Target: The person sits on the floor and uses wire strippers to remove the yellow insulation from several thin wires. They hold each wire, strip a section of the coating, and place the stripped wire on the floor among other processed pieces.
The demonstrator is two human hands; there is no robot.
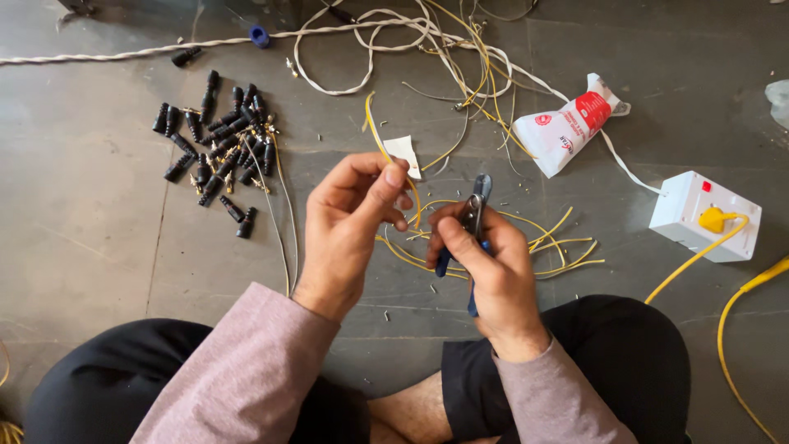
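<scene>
At the bottom of the frame the person sits cross-legged on the grey floor (99, 238), knees in dark trousers at lower left and lower right, both forearms in pale mauve sleeves reaching up toward the centre.

The left hand (349, 226) is raised at centre, its grip pressed together: thumb and forefinger pinch a thin yellow wire (380, 141) near its lower end. Held this way the wire stands clear of the floor, with its working end close to the tool. Its long axis runs from the pinch up and slightly left, curving to a free tip in the upper middle of the frame; a short tail bends down below the fingers.

The right hand (485, 263), just right of centre, is closed around blue-handled pliers (474, 210). The handles lie in the palm and run down toward the wrist, while the dark nose points up and a little right, just beside the pinched wire. Whether the nose is biting the wire I cannot tell.

Just beyond the hands, cut yellow wire lengths (559, 247) lie scattered on the floor. Farther out, a heap of small black connectors (218, 144) sits upper left, a white and red pouch (567, 127) upper right, a white switch box (699, 214) with a yellow plug at right, and tangled white and yellow cables (411, 33) along the top.
</scene>
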